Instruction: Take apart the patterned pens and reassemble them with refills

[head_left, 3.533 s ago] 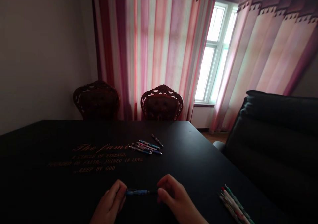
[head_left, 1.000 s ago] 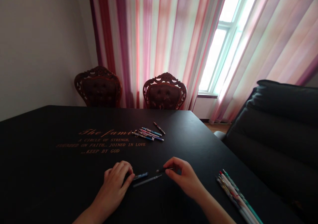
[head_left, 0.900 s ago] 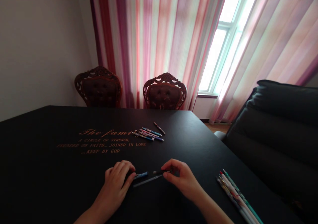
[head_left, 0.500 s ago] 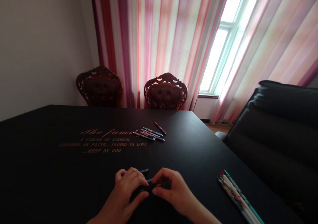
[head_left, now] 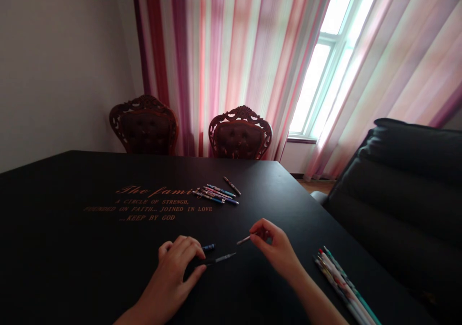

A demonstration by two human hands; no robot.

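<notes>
My left hand (head_left: 182, 262) is closed, thumb and fingers pinching a dark pen (head_left: 225, 257) whose slim grey pointed end sticks out to the right. Just beyond those fingers lies a dark blue patterned pen barrel (head_left: 209, 247), partly hidden behind the hand. To the right and a bit higher, my right hand (head_left: 270, 241) grips a thin pale rod (head_left: 244, 240) between thumb and fingertips. The rod's free end points left, apart from the pen. Its other end is covered by my fingers, and its exact kind is unclear.
Several pens (head_left: 216, 194) lie in a loose group farther out on the black table (head_left: 90, 267), beside printed lettering. Another bunch of long pens or pencils (head_left: 342, 281) lies at the right. Two carved chairs (head_left: 240, 135) stand behind the table; a dark recliner (head_left: 404, 195) stands right.
My hands have moved apart. The right hand has gone up and to the right with the thin rod, while the left hand has shifted slightly left, and the pen's pointed end now shows.
</notes>
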